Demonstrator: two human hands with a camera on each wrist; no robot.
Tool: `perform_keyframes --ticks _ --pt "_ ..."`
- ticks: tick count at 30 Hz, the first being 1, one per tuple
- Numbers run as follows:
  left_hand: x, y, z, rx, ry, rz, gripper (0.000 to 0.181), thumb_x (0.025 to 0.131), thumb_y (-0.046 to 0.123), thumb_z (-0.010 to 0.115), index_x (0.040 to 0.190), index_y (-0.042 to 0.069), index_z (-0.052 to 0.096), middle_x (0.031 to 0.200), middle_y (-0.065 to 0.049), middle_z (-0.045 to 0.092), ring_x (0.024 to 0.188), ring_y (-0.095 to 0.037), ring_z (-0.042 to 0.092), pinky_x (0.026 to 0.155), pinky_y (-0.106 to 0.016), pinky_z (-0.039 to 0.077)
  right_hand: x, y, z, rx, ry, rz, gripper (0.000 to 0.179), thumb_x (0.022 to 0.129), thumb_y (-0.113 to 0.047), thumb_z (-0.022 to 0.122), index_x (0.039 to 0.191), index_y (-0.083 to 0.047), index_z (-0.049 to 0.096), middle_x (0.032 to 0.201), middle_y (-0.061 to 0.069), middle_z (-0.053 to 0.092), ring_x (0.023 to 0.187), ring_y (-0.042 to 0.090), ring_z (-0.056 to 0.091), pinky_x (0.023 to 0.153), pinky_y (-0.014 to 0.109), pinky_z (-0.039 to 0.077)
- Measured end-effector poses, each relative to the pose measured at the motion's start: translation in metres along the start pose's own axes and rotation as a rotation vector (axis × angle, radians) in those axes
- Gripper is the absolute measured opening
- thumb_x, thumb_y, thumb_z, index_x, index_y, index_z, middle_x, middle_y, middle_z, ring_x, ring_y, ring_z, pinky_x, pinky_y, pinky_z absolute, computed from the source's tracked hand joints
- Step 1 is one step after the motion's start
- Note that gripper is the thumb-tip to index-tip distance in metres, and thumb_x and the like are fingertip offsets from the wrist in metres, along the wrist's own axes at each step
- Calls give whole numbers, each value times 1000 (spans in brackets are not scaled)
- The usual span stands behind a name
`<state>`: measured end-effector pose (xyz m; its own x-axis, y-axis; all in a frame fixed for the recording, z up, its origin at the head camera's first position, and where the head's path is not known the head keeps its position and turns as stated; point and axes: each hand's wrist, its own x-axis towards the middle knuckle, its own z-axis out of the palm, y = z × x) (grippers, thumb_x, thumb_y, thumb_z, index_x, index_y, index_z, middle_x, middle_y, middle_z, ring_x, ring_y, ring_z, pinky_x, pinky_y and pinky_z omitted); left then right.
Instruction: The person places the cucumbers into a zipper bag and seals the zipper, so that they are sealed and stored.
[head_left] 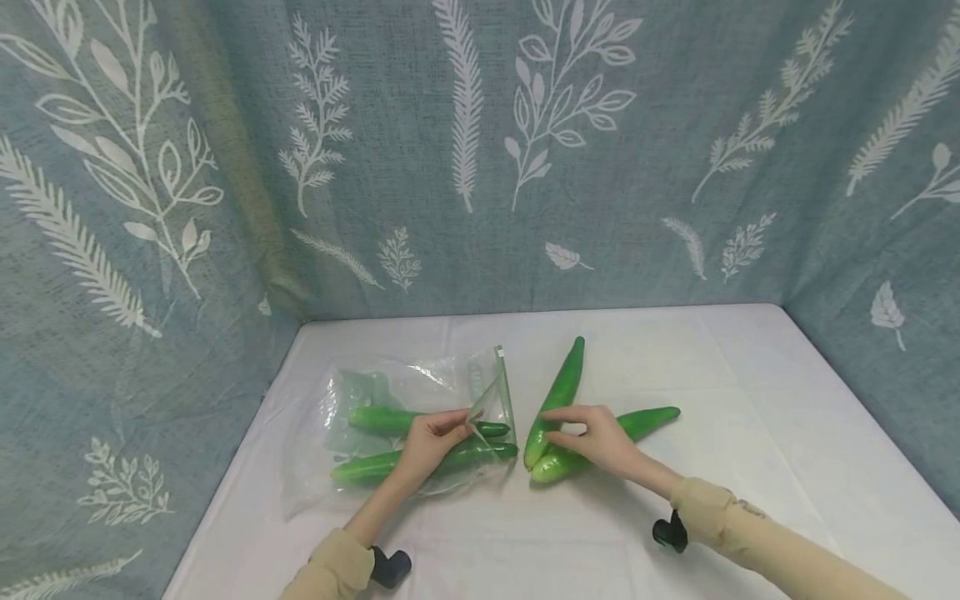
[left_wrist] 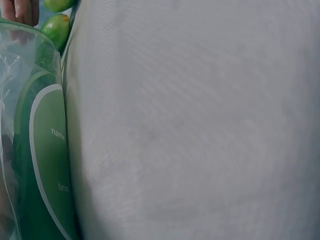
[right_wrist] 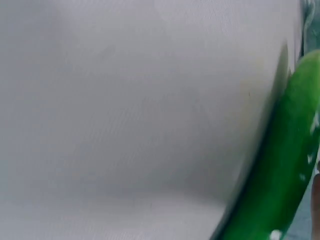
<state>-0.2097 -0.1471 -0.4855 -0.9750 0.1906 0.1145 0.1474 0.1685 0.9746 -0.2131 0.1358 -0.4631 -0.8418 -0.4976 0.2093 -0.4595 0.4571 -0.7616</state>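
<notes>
Beige sleeves (head_left: 330,562) cross the near side of the worktop (head_left: 750,375), the left hand (head_left: 433,437) pinching the lip of a clear bag (head_left: 431,369) whose mouth opens rightward. Just right of that mouth lies a loose cucumber (head_left: 567,375), its long axis running away from the person and slightly right, so across the opening rather than into it. Nearer to it is the right hand (head_left: 596,435), thumb and fingers parted over its near half, contact unclear.

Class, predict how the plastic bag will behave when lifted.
The bag would probably flop, since it looks wrinkled and its edge bends at the left hand. It might sag under the two cucumbers inside. Those could slide out, with tips near its opening.
</notes>
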Motion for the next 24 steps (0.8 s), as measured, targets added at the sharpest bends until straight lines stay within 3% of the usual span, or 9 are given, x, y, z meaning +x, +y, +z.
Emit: perform_keyframes --ticks 4,12,24 --pt "0 2 0 -23 -15 -12 32 85 5 68 114 -8 63 115 -24 64 103 -13 67 83 -16 54 -4 3 -8 -12 -3 35 35 88 -22 67 118 -4 65 119 12 67 114 32 61 81 26 58" --pt "0 2 0 -50 -39 -11 33 85 5 67 114 -9 62 116 -26 62 98 2 65 82 -15 54 -13 8 -22 -47 29 109 35 88 -25 67 119 -8 65 122 12 66 116 35 60 90 44 54" --pt "0 3 1 -11 -21 -24 30 85 4 67 113 -7 63 115 -23 64 94 7 64 81 -14 54 -30 20 -38 -139 101 104 38 85 -23 71 117 -4 66 118 12 68 113 33 62 95 49 50"
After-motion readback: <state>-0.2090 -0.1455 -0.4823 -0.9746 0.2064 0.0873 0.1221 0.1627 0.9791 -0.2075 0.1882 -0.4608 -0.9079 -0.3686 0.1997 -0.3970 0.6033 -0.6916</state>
